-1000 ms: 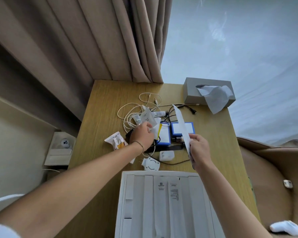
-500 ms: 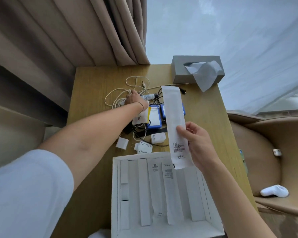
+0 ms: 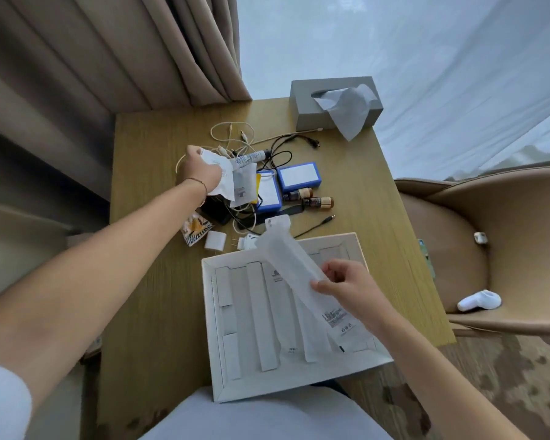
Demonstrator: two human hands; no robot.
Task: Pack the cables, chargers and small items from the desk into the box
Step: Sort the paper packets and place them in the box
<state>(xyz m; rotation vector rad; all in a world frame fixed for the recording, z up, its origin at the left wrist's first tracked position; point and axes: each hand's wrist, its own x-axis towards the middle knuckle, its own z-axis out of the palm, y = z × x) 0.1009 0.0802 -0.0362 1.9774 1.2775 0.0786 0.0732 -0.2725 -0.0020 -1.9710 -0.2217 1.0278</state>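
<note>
Right hand [image 3: 351, 289] now lowering a long white sleeve [image 3: 294, 274] over the open box [image 3: 223, 381] (earlier raised higher), fingers pinching it, left hand [image 3: 199, 173] gripping crumpled white packets [image 3: 224, 176] among cables [image 3: 232, 134] on the table [image 3: 146, 281], chargers [image 3: 214, 240] lying just beyond the box.

bare desk [image 3: 146, 281] left of box [image 3: 375, 357], tangled cables [image 3: 235, 138] crowding middle, tissue box [image 3: 302, 112] blocking far corner

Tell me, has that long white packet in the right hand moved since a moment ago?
Yes. The long white packet, pinched by the right hand, has come toward the person, from over the blue boxes to over the white box.
</note>
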